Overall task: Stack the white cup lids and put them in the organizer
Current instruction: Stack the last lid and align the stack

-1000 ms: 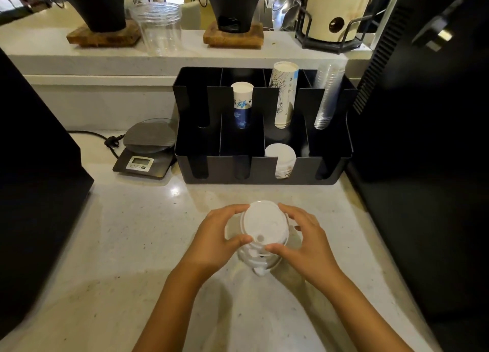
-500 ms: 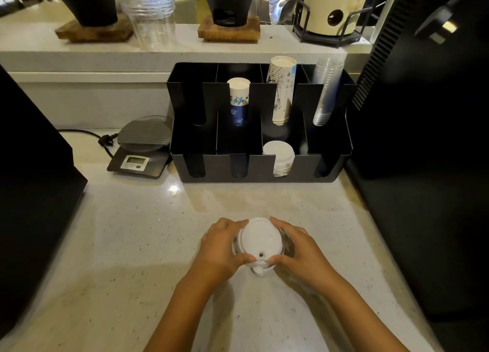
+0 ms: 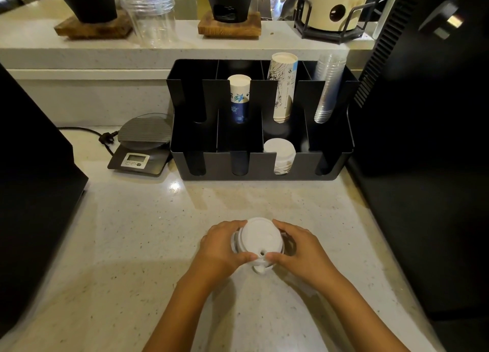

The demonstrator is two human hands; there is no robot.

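A stack of white cup lids [image 3: 260, 238] stands on the speckled counter, close to me. My left hand [image 3: 221, 248] cups its left side and my right hand [image 3: 300, 248] its right side, fingertips meeting at the front. The top lid shows a small sip hole. Behind it sits the black organizer [image 3: 264, 166]. Another pile of white lids [image 3: 280, 150] fills its third front slot. The back slots hold a blue-and-white paper cup stack [image 3: 239, 97], a taller printed cup stack [image 3: 282, 87] and clear plastic cups [image 3: 328, 87].
A digital scale [image 3: 141, 146] with a cable sits left of the organizer. Dark machines flank the counter at left [image 3: 29, 153] and right [image 3: 423, 140]. A raised shelf behind carries a clear jar [image 3: 149, 15], wooden bases and a cream canister [image 3: 336, 5].
Both hands have pressed the lid stack down onto the counter, so it looks shorter and more compact. The view has shifted slightly, with the hands closer to me.
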